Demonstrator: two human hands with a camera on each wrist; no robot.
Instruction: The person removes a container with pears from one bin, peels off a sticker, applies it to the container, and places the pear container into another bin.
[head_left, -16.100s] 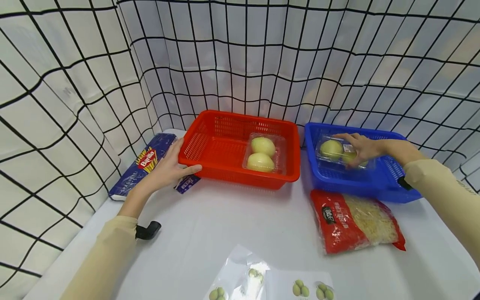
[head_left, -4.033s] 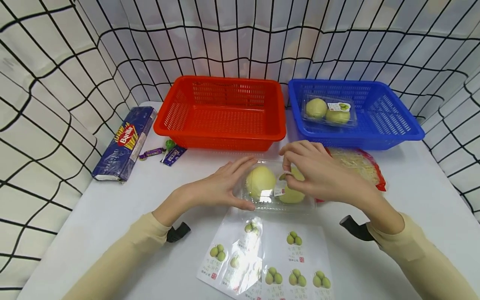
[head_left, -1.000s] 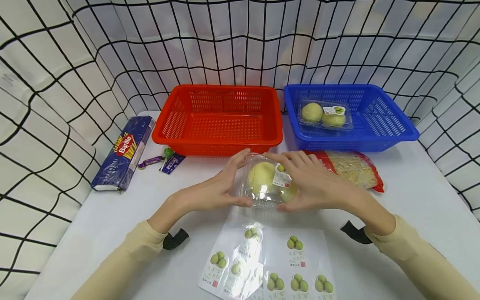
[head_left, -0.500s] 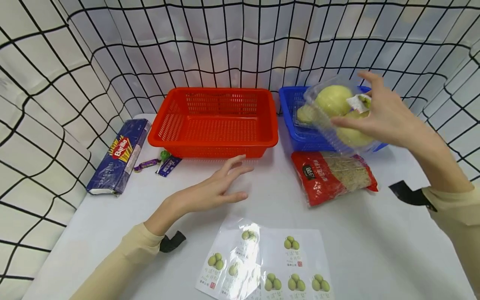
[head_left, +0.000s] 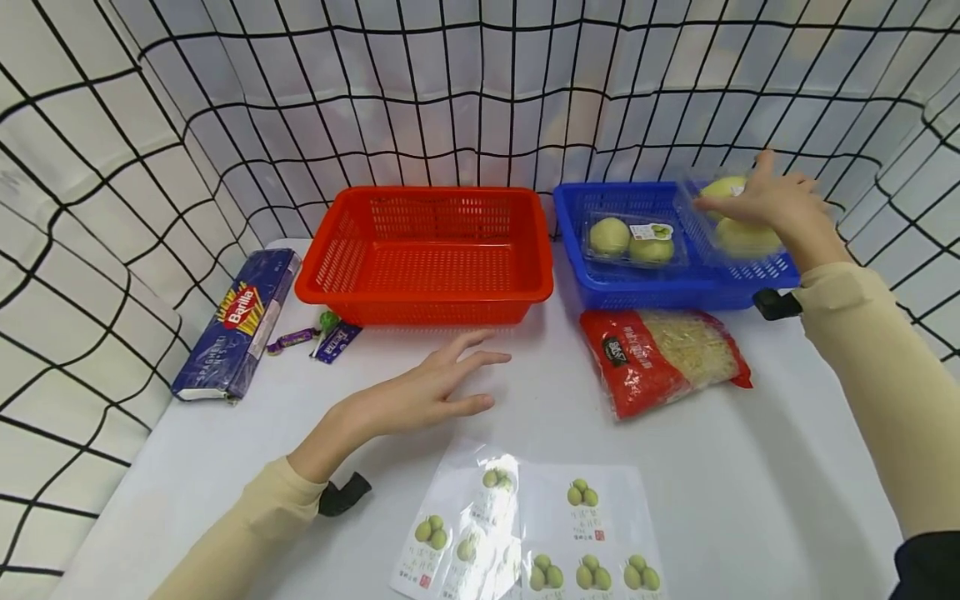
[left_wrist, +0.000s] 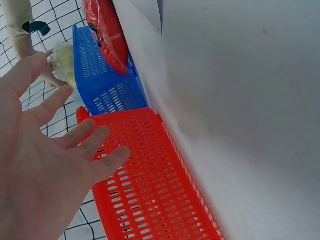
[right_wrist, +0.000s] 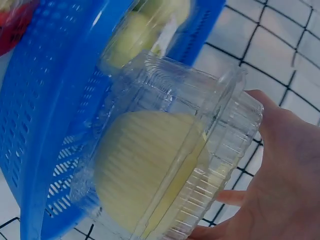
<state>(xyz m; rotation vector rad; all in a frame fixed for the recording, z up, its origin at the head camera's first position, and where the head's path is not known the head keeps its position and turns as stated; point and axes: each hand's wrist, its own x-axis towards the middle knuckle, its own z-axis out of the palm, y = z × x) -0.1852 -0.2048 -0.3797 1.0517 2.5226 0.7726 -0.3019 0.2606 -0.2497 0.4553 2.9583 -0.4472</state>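
My right hand [head_left: 783, 204] grips a clear plastic fruit box [head_left: 742, 239] over the right part of the blue basket [head_left: 637, 292]. Pale yellow-green round fruits fill the box; the right wrist view shows it tilted, with the hand [right_wrist: 285, 170] along its lidded edge. Part of its white label is hidden by the hand. A second clear fruit box [head_left: 609, 237], with a label on its lid, lies in the basket's left part. My left hand [head_left: 420, 392] hovers above the white table, fingers spread and holding nothing, as the left wrist view also shows.
A red basket [head_left: 423, 310] stands left of the blue one. In front of the blue one lies a red noodle bag [head_left: 667, 358]. Sticker sheets [head_left: 592, 525] lie near the front; a spaghetti box [head_left: 240, 325] and small sweets [head_left: 337, 340] at left. Black netting surrounds the back.
Around four seconds ago, my right hand pinched a label over this box. Since one second ago, my left hand has released it and my right hand has carried it rightward over the blue basket.
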